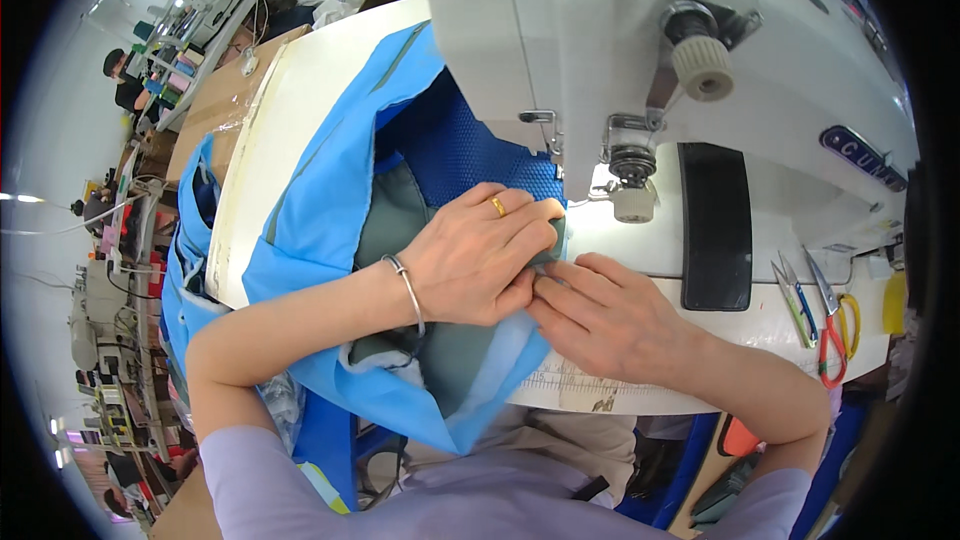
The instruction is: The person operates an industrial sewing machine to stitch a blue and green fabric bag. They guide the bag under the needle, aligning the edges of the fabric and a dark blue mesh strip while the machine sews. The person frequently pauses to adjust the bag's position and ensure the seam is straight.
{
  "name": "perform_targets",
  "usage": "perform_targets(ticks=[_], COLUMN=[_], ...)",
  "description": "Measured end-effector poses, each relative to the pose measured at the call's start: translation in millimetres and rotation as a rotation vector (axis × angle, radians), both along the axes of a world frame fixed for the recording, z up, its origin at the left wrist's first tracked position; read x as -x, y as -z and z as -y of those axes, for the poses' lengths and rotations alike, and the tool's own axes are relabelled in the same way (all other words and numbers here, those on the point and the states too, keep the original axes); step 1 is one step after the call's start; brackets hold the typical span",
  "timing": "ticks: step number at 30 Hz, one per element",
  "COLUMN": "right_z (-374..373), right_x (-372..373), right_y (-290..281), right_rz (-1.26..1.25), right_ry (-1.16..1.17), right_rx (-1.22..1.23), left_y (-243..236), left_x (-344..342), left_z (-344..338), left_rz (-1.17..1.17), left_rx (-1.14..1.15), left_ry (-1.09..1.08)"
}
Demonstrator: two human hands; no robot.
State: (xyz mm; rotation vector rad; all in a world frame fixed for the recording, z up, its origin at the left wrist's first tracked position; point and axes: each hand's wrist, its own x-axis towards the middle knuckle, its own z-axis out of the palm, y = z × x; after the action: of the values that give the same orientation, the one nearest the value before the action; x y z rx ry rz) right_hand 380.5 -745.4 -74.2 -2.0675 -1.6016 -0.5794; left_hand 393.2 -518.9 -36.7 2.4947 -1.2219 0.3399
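A light blue garment [320,190] with grey-green and dark blue lining is spread over the white sewing table, its edge running under the head of a white sewing machine [590,50]. With fingers bent, my left hand [480,250] grips the layered fabric just before the needle area. Close against it, my right hand [610,315] pinches the same fabric edge from the right. The fingertips of both hands nearly meet, and the needle itself is hidden behind the machine head and the cloth. A lit patch shows beside the left fingertips.
Red-handled scissors [829,340], yellow-handled scissors and thread snips [795,300] lie on the table at right. A black pad [716,230] sits on the machine bed. More blue fabric [190,240] hangs at the left edge. Other people work at machines far left.
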Motion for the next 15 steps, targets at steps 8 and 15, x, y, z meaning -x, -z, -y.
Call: perform_targets(ticks=[8, 15], right_z=[-2.9, -1.4], right_x=[-6.4, -5.9], right_y=[-3.4, -3.3], right_rz=[-0.100, -0.125], right_ry=[0.034, 0.247], right_rx=[0.017, -0.043], left_y=[3.3, -2.4], left_x=[-16.0, -12.1], left_z=[-10.0, -11.7], left_rz=[-0.045, -0.170], left_rx=[0.049, 0.162], left_ry=[-0.042, -0.082])
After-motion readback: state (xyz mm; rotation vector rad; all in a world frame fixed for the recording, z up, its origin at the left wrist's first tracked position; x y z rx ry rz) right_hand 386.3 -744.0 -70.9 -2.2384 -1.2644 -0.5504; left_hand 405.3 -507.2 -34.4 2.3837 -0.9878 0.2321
